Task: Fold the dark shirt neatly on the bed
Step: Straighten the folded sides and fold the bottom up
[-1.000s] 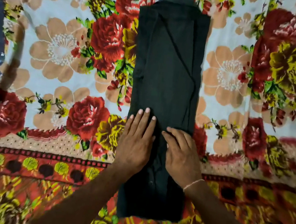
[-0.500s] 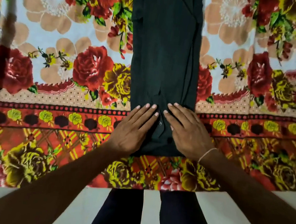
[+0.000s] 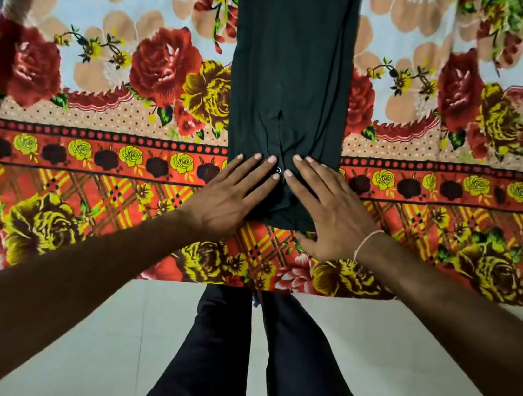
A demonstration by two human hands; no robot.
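On the bed [image 3: 92,155], my left hand [image 3: 230,197] and my right hand [image 3: 328,213] lie flat on the near end of the dark shirt [image 3: 290,68], fingertips almost meeting. The shirt makes a long strip running to the far edge. On both sides of it the flowered cover is bare, open to the left and right edges. My legs [image 3: 251,362] stand against the near edge.

A flower-printed bed cover [image 3: 99,156] (reds, yellows) carries the narrow-folded dark shirt [image 3: 292,69] lengthwise.
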